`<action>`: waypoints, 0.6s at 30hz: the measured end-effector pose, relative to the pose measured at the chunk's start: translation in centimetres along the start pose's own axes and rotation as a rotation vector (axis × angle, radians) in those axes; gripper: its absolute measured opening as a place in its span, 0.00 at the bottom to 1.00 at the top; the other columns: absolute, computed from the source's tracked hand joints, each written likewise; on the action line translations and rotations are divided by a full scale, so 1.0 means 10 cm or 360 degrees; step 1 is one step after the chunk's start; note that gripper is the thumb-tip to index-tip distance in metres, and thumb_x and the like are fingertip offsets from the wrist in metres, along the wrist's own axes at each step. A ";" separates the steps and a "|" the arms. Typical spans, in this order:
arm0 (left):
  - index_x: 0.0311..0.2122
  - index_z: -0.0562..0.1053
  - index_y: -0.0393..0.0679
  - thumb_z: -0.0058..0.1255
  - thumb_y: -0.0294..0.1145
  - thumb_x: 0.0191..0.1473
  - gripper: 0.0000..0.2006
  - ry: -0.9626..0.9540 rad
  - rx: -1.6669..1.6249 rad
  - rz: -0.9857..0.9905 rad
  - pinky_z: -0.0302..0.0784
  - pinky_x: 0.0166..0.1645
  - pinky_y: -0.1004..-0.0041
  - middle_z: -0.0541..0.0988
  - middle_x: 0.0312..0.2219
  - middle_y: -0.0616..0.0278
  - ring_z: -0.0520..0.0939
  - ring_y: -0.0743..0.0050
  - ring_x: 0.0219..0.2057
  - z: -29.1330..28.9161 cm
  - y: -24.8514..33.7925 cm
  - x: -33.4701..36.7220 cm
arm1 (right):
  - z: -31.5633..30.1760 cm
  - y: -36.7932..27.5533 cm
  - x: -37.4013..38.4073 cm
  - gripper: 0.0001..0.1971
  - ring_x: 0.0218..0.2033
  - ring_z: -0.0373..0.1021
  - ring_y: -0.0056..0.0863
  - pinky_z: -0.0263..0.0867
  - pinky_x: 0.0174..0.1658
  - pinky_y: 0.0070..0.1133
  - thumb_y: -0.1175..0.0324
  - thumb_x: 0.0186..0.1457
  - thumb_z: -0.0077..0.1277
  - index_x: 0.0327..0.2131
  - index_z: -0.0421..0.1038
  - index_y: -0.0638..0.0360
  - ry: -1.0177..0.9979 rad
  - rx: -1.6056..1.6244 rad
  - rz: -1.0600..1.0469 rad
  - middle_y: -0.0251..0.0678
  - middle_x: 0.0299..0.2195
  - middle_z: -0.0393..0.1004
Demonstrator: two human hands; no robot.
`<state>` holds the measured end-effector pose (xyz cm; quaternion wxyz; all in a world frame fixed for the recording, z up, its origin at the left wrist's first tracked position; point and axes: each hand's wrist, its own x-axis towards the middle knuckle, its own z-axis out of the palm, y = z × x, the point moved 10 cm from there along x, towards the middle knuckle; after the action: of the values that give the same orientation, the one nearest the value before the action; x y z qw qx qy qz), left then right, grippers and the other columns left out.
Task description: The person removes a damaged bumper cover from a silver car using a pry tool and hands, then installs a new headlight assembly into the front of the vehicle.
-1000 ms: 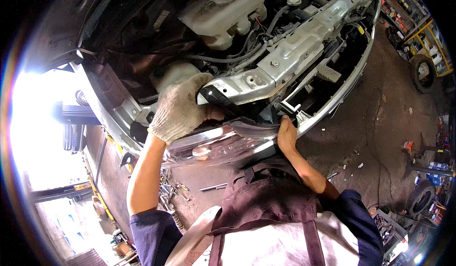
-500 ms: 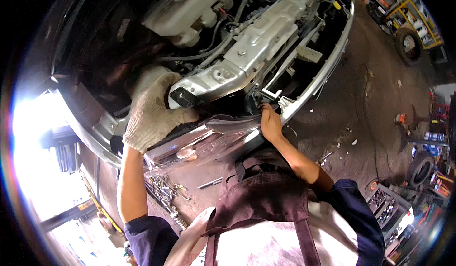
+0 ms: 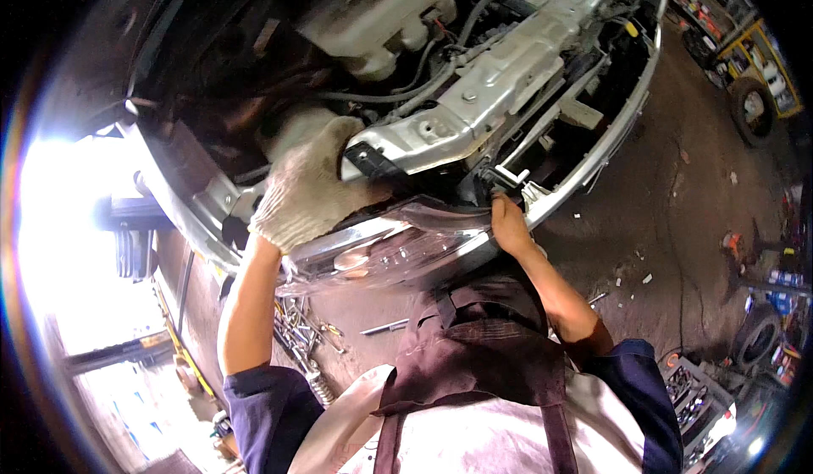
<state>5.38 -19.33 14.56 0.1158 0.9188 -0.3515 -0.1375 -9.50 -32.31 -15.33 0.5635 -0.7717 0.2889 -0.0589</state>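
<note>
A car headlight (image 3: 406, 245) with a clear lens sits at the front corner of an open engine bay. My left hand (image 3: 318, 186), in a knitted work glove, is closed over its top rear edge; the fingertips are hidden behind it. Bare, my right hand (image 3: 511, 224) grips the headlight's inner end, beside a white plastic bracket (image 3: 512, 176) and the bumper edge. A silver metal crossmember (image 3: 457, 123) runs right behind the headlight, with a black tab (image 3: 373, 162) at its near end next to my left thumb.
A whitish plastic reservoir (image 3: 377, 21) and hoses lie deeper in the bay. The bumper (image 3: 605, 148) curves away to the right. Several wrenches (image 3: 305, 334) lie on the floor at left. Tires (image 3: 751, 110), a yellow rack (image 3: 775, 63) and a tool tray (image 3: 694, 406) stand at right.
The car and both hands appear shifted right in the picture as the view moves. Both hands keep their hold on the headlight, which sits about the same against the car.
</note>
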 end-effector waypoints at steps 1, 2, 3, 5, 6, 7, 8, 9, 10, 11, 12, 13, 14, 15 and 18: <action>0.46 0.70 0.42 0.64 0.40 0.34 0.30 -0.0006 0.0010 -0.0002 0.71 0.42 0.69 0.77 0.34 0.53 0.77 0.63 0.36 0.00 0.00 -0.01 | 0.00 0.00 0.00 0.22 0.45 0.63 0.60 0.60 0.47 0.40 0.60 0.61 0.26 0.44 0.65 0.68 0.0002 -0.0057 0.0005 0.61 0.41 0.68; 0.46 0.70 0.42 0.64 0.41 0.35 0.30 -0.0007 0.0017 0.0001 0.71 0.41 0.68 0.77 0.33 0.52 0.77 0.62 0.35 0.00 -0.01 -0.02 | 0.00 0.00 0.00 0.22 0.45 0.63 0.60 0.60 0.47 0.40 0.60 0.61 0.26 0.44 0.64 0.68 0.0000 -0.0041 -0.0004 0.61 0.41 0.68; 0.46 0.70 0.42 0.64 0.41 0.35 0.30 -0.0007 0.0044 0.0025 0.71 0.40 0.67 0.77 0.32 0.51 0.78 0.60 0.34 0.00 0.00 -0.03 | 0.01 0.00 0.00 0.22 0.45 0.63 0.60 0.60 0.47 0.40 0.60 0.61 0.26 0.44 0.64 0.68 -0.0001 -0.0025 -0.0012 0.60 0.41 0.68; 0.49 0.67 0.40 0.63 0.43 0.37 0.33 -0.0062 0.0066 0.0021 0.71 0.43 0.63 0.77 0.34 0.47 0.77 0.51 0.38 0.03 -0.03 -0.05 | -0.04 -0.05 -0.02 0.22 0.44 0.63 0.60 0.60 0.47 0.40 0.60 0.61 0.26 0.44 0.64 0.68 0.0064 -0.0002 -0.0084 0.60 0.41 0.69; 0.50 0.66 0.40 0.62 0.43 0.37 0.34 -0.0094 0.0087 0.0033 0.70 0.45 0.61 0.77 0.35 0.45 0.77 0.46 0.40 0.05 -0.04 -0.05 | -0.03 -0.05 -0.03 0.22 0.44 0.63 0.60 0.60 0.47 0.40 0.60 0.61 0.26 0.45 0.64 0.68 0.0055 0.0001 -0.0080 0.60 0.41 0.69; 0.50 0.65 0.40 0.63 0.43 0.37 0.34 -0.0050 0.0081 0.0116 0.72 0.41 0.60 0.77 0.33 0.45 0.78 0.48 0.36 0.03 0.00 -0.05 | -0.03 -0.06 -0.03 0.22 0.44 0.63 0.60 0.60 0.47 0.40 0.60 0.61 0.26 0.45 0.64 0.67 0.0051 0.0018 -0.0079 0.60 0.41 0.69; 0.50 0.65 0.39 0.63 0.43 0.37 0.34 0.0023 0.0145 0.0210 0.73 0.39 0.61 0.77 0.31 0.46 0.79 0.49 0.35 0.00 0.05 -0.06 | -0.03 -0.05 -0.04 0.22 0.44 0.63 0.60 0.60 0.47 0.39 0.60 0.61 0.26 0.45 0.64 0.67 0.0073 0.0055 -0.0046 0.60 0.41 0.69; 0.50 0.65 0.39 0.63 0.43 0.37 0.34 0.0099 0.0211 0.0305 0.73 0.37 0.61 0.77 0.30 0.47 0.79 0.50 0.33 -0.03 0.10 -0.08 | -0.05 -0.06 -0.05 0.22 0.44 0.63 0.61 0.60 0.47 0.38 0.61 0.61 0.26 0.46 0.64 0.70 0.0094 -0.0004 -0.0054 0.61 0.41 0.68; 0.50 0.65 0.39 0.63 0.42 0.37 0.34 0.0086 0.0308 0.0301 0.74 0.35 0.61 0.77 0.29 0.48 0.79 0.51 0.32 -0.02 0.09 -0.09 | -0.04 -0.10 -0.05 0.23 0.44 0.63 0.61 0.60 0.47 0.38 0.61 0.61 0.26 0.45 0.64 0.71 0.0102 -0.0056 -0.0085 0.62 0.41 0.68; 0.48 0.65 0.40 0.63 0.41 0.37 0.32 0.0213 0.0242 0.0439 0.74 0.31 0.62 0.76 0.25 0.51 0.79 0.54 0.28 -0.09 0.18 -0.13 | -0.07 -0.13 -0.06 0.23 0.44 0.63 0.61 0.60 0.47 0.38 0.61 0.61 0.26 0.45 0.64 0.73 0.0147 -0.0072 -0.0112 0.63 0.41 0.68; 0.48 0.66 0.40 0.63 0.41 0.37 0.32 0.0211 0.0231 0.0429 0.74 0.31 0.62 0.76 0.25 0.51 0.79 0.54 0.28 -0.09 0.16 -0.12 | -0.08 -0.12 -0.05 0.24 0.44 0.63 0.61 0.60 0.47 0.38 0.61 0.61 0.26 0.45 0.63 0.74 0.0178 -0.0088 -0.0066 0.63 0.40 0.68; 0.48 0.66 0.40 0.63 0.41 0.37 0.32 0.0207 0.0211 0.0413 0.74 0.31 0.62 0.76 0.24 0.51 0.79 0.53 0.27 -0.09 0.16 -0.12 | -0.07 -0.12 -0.06 0.25 0.44 0.63 0.61 0.60 0.48 0.38 0.60 0.61 0.26 0.44 0.63 0.77 0.0132 -0.0010 -0.0073 0.64 0.40 0.68; 0.48 0.66 0.40 0.63 0.41 0.37 0.31 0.0190 0.0230 0.0381 0.74 0.32 0.61 0.76 0.24 0.51 0.79 0.53 0.27 -0.07 0.14 -0.12 | -0.05 -0.11 -0.06 0.25 0.45 0.63 0.61 0.60 0.48 0.38 0.60 0.61 0.26 0.44 0.63 0.77 0.0113 -0.0026 -0.0042 0.64 0.40 0.68; 0.45 0.67 0.38 0.63 0.45 0.38 0.31 0.0251 0.0172 0.0442 0.74 0.33 0.61 0.77 0.24 0.51 0.80 0.53 0.29 -0.12 0.19 -0.13 | -0.06 -0.12 -0.07 0.25 0.45 0.63 0.61 0.60 0.48 0.38 0.60 0.61 0.26 0.44 0.63 0.77 0.0122 -0.0043 -0.0050 0.64 0.40 0.68; 0.42 0.68 0.38 0.62 0.53 0.37 0.32 0.0134 0.0152 0.0055 0.74 0.33 0.61 0.77 0.25 0.50 0.80 0.51 0.29 -0.04 -0.01 -0.06 | -0.03 -0.06 -0.07 0.25 0.50 0.62 0.54 0.56 0.54 0.32 0.60 0.62 0.26 0.47 0.62 0.76 0.0030 -0.0079 0.0051 0.62 0.45 0.67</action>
<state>5.12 -18.84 14.98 0.0888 0.9221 -0.3682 -0.0796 -9.94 -32.07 -14.52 0.5423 -0.7801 0.3079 -0.0499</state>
